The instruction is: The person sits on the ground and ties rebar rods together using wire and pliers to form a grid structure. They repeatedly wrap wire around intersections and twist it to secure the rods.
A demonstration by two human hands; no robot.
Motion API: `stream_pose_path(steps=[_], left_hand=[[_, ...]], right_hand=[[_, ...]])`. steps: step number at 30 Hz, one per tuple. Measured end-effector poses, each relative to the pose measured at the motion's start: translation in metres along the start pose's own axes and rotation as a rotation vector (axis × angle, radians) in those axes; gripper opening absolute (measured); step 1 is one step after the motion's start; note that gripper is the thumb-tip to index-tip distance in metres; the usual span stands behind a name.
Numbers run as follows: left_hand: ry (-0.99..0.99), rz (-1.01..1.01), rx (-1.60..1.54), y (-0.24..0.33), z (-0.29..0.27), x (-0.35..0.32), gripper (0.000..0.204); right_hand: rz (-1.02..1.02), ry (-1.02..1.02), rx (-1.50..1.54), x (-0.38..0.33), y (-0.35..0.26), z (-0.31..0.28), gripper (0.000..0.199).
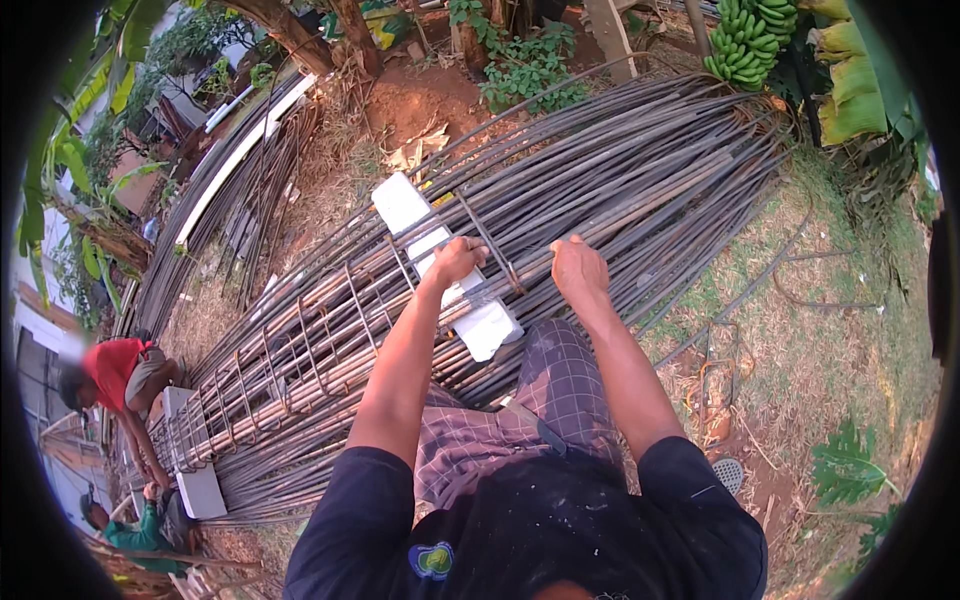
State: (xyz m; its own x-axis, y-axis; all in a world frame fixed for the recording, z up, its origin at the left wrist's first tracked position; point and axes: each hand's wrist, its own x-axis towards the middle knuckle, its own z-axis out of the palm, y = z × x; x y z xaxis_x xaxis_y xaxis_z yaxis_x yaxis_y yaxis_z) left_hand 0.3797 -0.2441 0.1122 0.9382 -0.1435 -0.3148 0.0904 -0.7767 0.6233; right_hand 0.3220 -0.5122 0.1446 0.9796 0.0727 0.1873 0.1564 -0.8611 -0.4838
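From my distant place, I cannot read any word or number with the head camera. The only sign which I can make out is a rounded emblem (431, 561) on the dark shirt (560, 510), at the left side of its chest, near the sleeve. It has a blue border and a green-yellow shape inside. If it also carries letters, they are too small for me to read.

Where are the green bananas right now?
The green bananas are at the top right of the head view, just above the right end of the metal bars and left of a yellowing leaf.
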Motion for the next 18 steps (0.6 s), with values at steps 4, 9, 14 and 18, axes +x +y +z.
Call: stream_pose_path(steps=[4,9,14,18], left_hand=[[0.000,-0.033,0.027,0.005,-0.009,0.004,0.028],[0.154,-0.035,-0.078,0.010,-0.003,0.006,0.031],[0.212,-0.045,-0.112,0.013,0.000,0.004,0.047],[0.295,-0.017,-0.036,0.005,0.005,0.004,0.056]], right_hand=[[-0.060,-0.065,-0.048,0.039,-0.012,0.022,0.015],[0.055,-0.235,0.156,0.063,-0.025,0.049,0.020],[0.167,-0.376,0.159,0.082,-0.035,0.082,0.023],[0.228,-0.458,0.331,0.088,-0.033,0.095,0.020]])
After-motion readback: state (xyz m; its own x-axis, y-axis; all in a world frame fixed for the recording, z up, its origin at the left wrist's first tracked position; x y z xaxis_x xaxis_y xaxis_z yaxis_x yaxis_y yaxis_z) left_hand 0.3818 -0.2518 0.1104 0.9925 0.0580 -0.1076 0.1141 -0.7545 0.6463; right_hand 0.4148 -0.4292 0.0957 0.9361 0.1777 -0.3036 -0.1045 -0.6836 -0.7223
